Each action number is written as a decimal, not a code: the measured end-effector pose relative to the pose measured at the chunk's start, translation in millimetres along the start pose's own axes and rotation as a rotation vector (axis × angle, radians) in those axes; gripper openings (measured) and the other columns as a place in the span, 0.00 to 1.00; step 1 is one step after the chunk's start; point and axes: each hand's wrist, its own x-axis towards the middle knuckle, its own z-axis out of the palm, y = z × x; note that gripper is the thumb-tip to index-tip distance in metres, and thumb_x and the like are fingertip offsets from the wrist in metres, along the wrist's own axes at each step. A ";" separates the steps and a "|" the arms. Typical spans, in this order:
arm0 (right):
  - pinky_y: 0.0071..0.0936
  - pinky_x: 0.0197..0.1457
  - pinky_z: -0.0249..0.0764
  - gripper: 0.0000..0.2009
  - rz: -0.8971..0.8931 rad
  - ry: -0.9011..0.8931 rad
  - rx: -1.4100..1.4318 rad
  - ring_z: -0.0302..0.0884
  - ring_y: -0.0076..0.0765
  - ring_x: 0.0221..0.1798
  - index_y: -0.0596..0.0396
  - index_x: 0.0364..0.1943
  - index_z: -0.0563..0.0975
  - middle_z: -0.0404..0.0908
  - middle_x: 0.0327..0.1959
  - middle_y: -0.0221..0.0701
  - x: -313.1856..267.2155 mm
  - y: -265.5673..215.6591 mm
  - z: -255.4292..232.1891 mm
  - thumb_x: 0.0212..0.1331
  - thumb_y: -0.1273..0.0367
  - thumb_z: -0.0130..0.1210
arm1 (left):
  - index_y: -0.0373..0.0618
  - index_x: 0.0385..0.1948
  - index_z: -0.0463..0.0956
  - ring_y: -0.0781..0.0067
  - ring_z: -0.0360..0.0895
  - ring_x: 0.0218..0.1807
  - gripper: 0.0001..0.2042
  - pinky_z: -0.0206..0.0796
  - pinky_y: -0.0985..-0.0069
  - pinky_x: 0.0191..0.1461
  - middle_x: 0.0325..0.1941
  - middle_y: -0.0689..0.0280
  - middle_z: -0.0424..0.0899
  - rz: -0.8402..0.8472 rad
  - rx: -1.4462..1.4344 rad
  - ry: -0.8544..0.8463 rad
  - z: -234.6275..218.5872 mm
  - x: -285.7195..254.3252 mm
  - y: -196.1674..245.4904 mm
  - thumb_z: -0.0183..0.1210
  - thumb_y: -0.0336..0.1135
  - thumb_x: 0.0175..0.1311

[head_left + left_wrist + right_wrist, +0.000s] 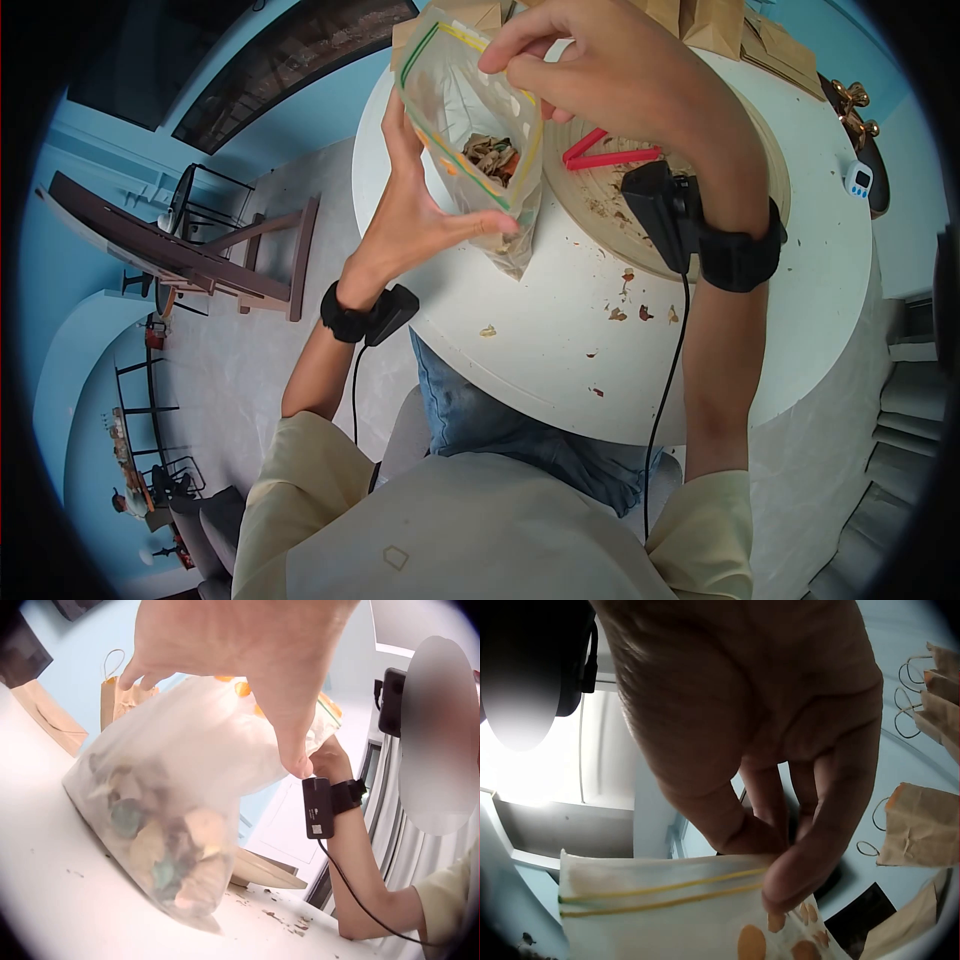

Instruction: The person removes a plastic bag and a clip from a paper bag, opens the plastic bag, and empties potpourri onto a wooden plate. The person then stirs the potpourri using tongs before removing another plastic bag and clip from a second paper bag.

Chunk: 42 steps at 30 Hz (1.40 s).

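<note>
A translucent zip-top bag (455, 125) with green and yellow seal lines stands mouth-up over the table's left side. Brown dry scraps (490, 158) lie inside; the left wrist view also shows green and pale pieces through its wall. My left hand (412, 222) holds the bag's left side, thumb across the near face and fingers on the far side. Thumb and fingers of my right hand (610, 65) pinch the bag's rim at the far right, beside the yellow seal line in the right wrist view. The mouth gapes open between both hands.
Right of the bag, a round wooden board (572, 212) carries a red V-shaped strip (612, 158) and crumbs. Loose flakes (617, 314) are scattered over the white round table (520, 360). Brown paper bags (714, 28) stand along the far edge; a small white timer (858, 180) sits right.
</note>
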 end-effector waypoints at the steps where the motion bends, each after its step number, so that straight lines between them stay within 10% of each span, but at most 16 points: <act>1: 0.26 0.35 0.77 0.18 0.010 0.002 -0.009 0.81 0.30 0.33 0.54 0.47 0.77 0.81 0.32 0.35 0.2 -2.1 0.8 0.51 0.66 0.62 | 0.45 0.71 0.31 0.54 0.49 0.75 0.69 0.42 0.55 0.77 0.73 0.49 0.49 -0.074 -0.046 -0.003 0.5 1.9 -1.7 0.81 0.48 0.31; 10: 0.24 0.34 0.77 0.19 0.095 0.021 -0.096 0.80 0.27 0.33 0.55 0.49 0.77 0.80 0.33 0.34 1.5 -2.0 -7.4 0.53 0.65 0.62 | 0.43 0.70 0.43 0.63 0.67 0.67 0.51 0.60 0.63 0.70 0.64 0.55 0.67 -0.053 -0.172 0.060 4.1 11.5 -13.0 0.74 0.34 0.46; 13: 0.24 0.33 0.77 0.19 0.120 0.027 -0.124 0.80 0.26 0.33 0.55 0.50 0.77 0.80 0.33 0.33 -2.5 2.6 -14.0 0.53 0.65 0.62 | 0.42 0.71 0.47 0.64 0.66 0.67 0.46 0.60 0.65 0.69 0.71 0.56 0.60 -0.073 -0.215 0.081 0.5 7.2 -12.2 0.70 0.27 0.51; 30: 0.32 0.31 0.74 0.19 0.286 -0.246 -0.279 0.79 0.37 0.26 0.54 0.34 0.77 0.82 0.25 0.36 6.2 51.2 27.3 0.30 0.71 0.64 | 0.38 0.69 0.50 0.64 0.73 0.61 0.41 0.64 0.65 0.66 0.57 0.54 0.75 -0.077 -0.211 0.305 -35.2 -14.7 -27.3 0.68 0.36 0.57; 35: 0.30 0.34 0.75 0.14 0.446 -0.404 -0.177 0.80 0.37 0.29 0.55 0.34 0.78 0.82 0.28 0.34 7.4 43.6 28.6 0.39 0.71 0.63 | 0.38 0.69 0.49 0.64 0.74 0.60 0.40 0.65 0.66 0.66 0.57 0.54 0.76 -0.075 -0.258 0.291 -38.5 -21.2 -26.3 0.66 0.34 0.58; 37: 0.28 0.35 0.77 0.13 0.517 -0.475 -0.118 0.81 0.33 0.29 0.56 0.37 0.80 0.82 0.31 0.33 6.5 45.4 35.0 0.43 0.71 0.64 | 0.40 0.69 0.51 0.60 0.59 0.72 0.36 0.62 0.66 0.69 0.72 0.57 0.57 -0.104 -0.272 0.283 -39.2 -24.3 -26.1 0.62 0.29 0.60; 42: 0.30 0.42 0.77 0.07 0.221 -0.298 -0.340 0.82 0.38 0.37 0.59 0.32 0.80 0.84 0.33 0.37 -13.9 51.6 44.6 0.48 0.73 0.60 | 0.39 0.69 0.50 0.62 0.66 0.66 0.38 0.65 0.65 0.66 0.64 0.55 0.68 -0.117 -0.295 0.295 -41.5 -27.9 -30.5 0.64 0.31 0.60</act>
